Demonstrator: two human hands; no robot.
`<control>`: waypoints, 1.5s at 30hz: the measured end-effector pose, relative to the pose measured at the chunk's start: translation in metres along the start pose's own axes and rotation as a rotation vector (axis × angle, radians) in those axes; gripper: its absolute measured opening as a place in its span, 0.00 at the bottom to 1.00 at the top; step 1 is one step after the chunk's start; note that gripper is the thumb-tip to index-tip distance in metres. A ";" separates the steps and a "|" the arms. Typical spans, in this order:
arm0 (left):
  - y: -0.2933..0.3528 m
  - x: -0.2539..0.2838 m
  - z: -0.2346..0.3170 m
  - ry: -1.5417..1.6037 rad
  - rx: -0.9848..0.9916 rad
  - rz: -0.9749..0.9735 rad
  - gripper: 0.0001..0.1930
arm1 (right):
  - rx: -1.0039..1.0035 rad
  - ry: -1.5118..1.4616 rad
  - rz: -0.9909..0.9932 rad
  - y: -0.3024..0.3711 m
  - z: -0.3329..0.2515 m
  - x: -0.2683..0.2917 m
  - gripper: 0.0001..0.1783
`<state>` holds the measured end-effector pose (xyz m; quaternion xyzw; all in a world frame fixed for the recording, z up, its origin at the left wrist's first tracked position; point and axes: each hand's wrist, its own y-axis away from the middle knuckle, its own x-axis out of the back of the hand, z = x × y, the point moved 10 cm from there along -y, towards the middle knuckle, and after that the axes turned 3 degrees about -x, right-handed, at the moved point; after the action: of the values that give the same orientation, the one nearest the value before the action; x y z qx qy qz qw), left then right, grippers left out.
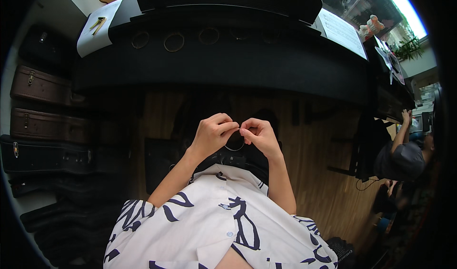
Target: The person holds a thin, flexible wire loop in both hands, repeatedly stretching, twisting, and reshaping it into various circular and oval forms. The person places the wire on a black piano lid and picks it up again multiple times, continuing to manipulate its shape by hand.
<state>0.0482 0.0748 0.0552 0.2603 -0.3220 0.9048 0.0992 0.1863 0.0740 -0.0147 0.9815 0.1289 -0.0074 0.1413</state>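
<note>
In front of my body, my left hand (214,134) and my right hand (259,136) meet at the fingertips, both pinched closed. A thin coiled string (234,150), which looks like metal, hangs between them. Its lower curve shows below my fingers, while the upper part is hidden by them. Beyond my hands, several similar thin coils lie in a row on a black padded surface (228,71). The clearest is a coil (173,51) left of centre; another coil (208,44) sits to its right, and those farther right are faint.
A brass-coloured tool (99,25) rests on white paper (90,43) at the far left. Sheet music (340,33) lies at the far right. Brown and black instrument cases (47,126) line the left side. Another person (404,157) sits at a desk on the right.
</note>
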 end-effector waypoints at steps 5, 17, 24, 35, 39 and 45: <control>0.015 0.009 -0.002 0.049 0.087 0.061 0.05 | -0.020 0.133 -0.035 -0.003 0.004 -0.014 0.07; 0.034 0.031 -0.032 0.331 0.423 0.156 0.22 | 0.135 -0.033 0.028 -0.036 -0.039 0.007 0.06; 0.066 0.053 -0.047 0.162 0.532 0.233 0.15 | 0.326 0.160 0.459 -0.079 -0.096 0.110 0.07; -0.099 -0.028 -0.014 -0.126 -0.026 -0.046 0.12 | 0.200 0.846 1.130 -0.114 -0.141 0.230 0.12; -0.159 -0.075 -0.014 -0.276 -0.160 -0.137 0.20 | 0.228 0.887 1.202 -0.111 -0.147 0.228 0.11; -0.213 -0.126 -0.024 -0.517 -0.179 -0.126 0.26 | 0.238 0.890 1.177 -0.113 -0.145 0.223 0.11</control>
<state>0.2185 0.2526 0.0852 0.4923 -0.3985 0.7683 0.0925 0.3698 0.2753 0.0816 0.8071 -0.3743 0.4537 -0.0509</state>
